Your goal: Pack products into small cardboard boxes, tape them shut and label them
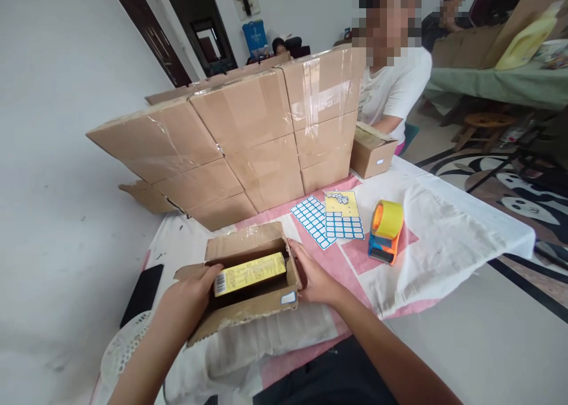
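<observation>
An open cardboard box [248,319] sits in front of me, its flaps raised and a small blue-edged label on the near side. Inside lies a long yellow box [251,275] with a barcode at its left end. My left hand [193,295] reaches over the carton's left side, fingers closed at the yellow box's left end; part of its grip is hidden. On the right, my right hand [313,275] grips the carton's outer wall, with its thumb near the top corner. Beyond it lie sheets of blue-bordered labels [313,220] and a tape dispenser [385,232] with yellow tape.
A wall of stacked, taped cartons [248,150] stands at the table's far side. Behind its right end sits a person in a white shirt [399,91] by another carton [373,153]. At left are a black flat object [142,295] and a white perforated item [122,340].
</observation>
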The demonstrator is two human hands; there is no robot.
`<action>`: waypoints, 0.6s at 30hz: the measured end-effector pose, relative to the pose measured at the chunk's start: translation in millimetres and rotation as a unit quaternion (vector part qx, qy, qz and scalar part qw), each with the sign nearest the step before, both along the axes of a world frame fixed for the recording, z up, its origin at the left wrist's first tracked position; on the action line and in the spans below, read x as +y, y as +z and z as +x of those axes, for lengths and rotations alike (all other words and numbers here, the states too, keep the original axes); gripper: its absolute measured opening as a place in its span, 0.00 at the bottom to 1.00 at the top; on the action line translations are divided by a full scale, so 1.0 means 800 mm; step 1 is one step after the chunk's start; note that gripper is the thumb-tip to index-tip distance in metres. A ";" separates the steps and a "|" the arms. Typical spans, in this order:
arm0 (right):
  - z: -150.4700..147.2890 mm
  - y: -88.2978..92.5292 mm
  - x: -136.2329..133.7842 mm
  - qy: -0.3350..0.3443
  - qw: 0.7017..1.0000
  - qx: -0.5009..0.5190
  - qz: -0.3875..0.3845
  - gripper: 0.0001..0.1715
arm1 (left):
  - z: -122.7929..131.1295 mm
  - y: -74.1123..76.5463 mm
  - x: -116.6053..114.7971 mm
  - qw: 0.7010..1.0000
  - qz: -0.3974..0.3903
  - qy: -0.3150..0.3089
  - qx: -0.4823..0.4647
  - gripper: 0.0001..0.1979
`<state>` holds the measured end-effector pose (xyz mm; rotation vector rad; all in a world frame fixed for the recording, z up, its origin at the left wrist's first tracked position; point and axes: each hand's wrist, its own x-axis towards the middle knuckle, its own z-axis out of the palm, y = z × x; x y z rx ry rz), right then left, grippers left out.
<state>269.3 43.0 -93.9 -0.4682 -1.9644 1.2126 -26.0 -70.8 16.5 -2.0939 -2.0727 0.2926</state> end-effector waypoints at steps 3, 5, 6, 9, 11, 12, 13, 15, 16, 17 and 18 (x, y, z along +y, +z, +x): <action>0.000 -0.002 0.000 -0.002 1.000 -0.013 -0.003 0.72 | 0.007 0.005 0.005 0.998 0.033 -0.039 0.020 0.22; 0.000 -0.004 0.000 -0.003 1.000 -0.014 -0.003 0.72 | 0.003 0.008 0.007 0.996 0.064 -0.054 -0.004 0.19; 0.000 -0.005 0.000 -0.004 1.000 -0.013 -0.004 0.72 | 0.000 0.009 0.008 0.995 0.084 -0.046 -0.030 0.19; 0.000 -0.006 0.000 -0.004 1.000 -0.020 -0.008 0.72 | -0.010 0.012 0.006 0.972 0.156 0.007 -0.175 0.17; -0.001 -0.005 -0.001 -0.006 1.000 -0.023 -0.012 0.72 | -0.012 0.015 0.004 0.934 0.198 0.058 -0.291 0.16; -0.001 -0.004 -0.001 -0.007 1.000 -0.023 -0.014 0.72 | -0.012 0.017 0.003 0.909 0.212 0.092 -0.346 0.15; -0.001 -0.002 -0.001 -0.007 1.000 -0.022 -0.015 0.71 | -0.011 0.018 0.002 0.882 0.221 0.131 -0.396 0.15; -0.001 0.001 -0.001 -0.007 1.000 -0.019 -0.017 0.70 | -0.008 0.022 0.000 0.823 0.229 0.198 -0.481 0.17; -0.001 0.002 -0.001 -0.005 1.000 -0.019 -0.018 0.70 | -0.008 0.023 -0.001 0.797 0.234 0.217 -0.512 0.18; -0.001 0.002 -0.001 -0.002 1.000 -0.019 -0.018 0.70 | -0.010 0.023 -0.002 0.777 0.247 0.225 -0.533 0.19; -0.001 0.003 -0.001 0.000 1.000 -0.017 -0.018 0.71 | -0.013 0.022 -0.003 0.763 0.268 0.223 -0.544 0.19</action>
